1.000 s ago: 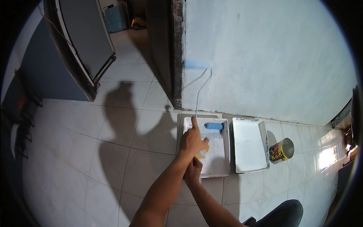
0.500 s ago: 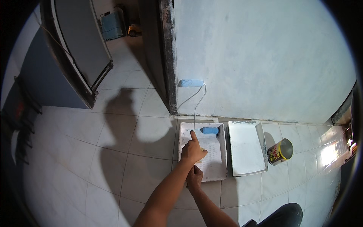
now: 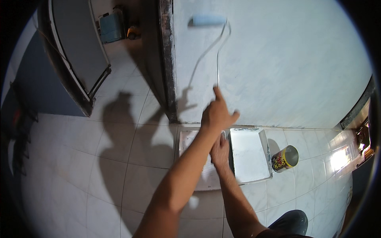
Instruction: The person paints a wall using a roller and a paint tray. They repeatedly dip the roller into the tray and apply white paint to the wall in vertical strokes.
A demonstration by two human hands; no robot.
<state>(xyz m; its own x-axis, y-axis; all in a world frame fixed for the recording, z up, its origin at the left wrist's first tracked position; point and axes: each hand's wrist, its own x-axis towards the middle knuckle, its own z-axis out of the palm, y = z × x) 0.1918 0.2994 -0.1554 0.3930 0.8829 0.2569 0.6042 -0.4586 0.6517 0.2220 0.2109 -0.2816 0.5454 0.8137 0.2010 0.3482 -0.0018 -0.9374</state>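
Observation:
A paint roller point(image 3: 208, 20) with a light blue sleeve and a bent wire frame lies against the pale blue-white wall point(image 3: 285, 63), near the left edge. My left hand point(image 3: 217, 114) is closed around its handle, with the index finger stretched along the rod and the thumb sticking out to the right. Lower down, my right hand point(image 3: 220, 151) grips the same roller's handle end, partly behind my left forearm. A white paint tray point(image 3: 186, 139) lies on the floor under my arms and is mostly covered by them.
Right of my hands stands a second white tray point(image 3: 250, 156), with an opened tin point(image 3: 285, 158) beside it. A dark door frame point(image 3: 167, 59) edges the wall at left. Farther left are a grey door point(image 3: 77, 39) and a doorway with a blue case point(image 3: 111, 27). My knee point(image 3: 291, 222) shows below.
Both hands have moved up and slightly right, and the roller has gone higher up the wall. The small blue roller in the left tray is now hidden behind my arms.

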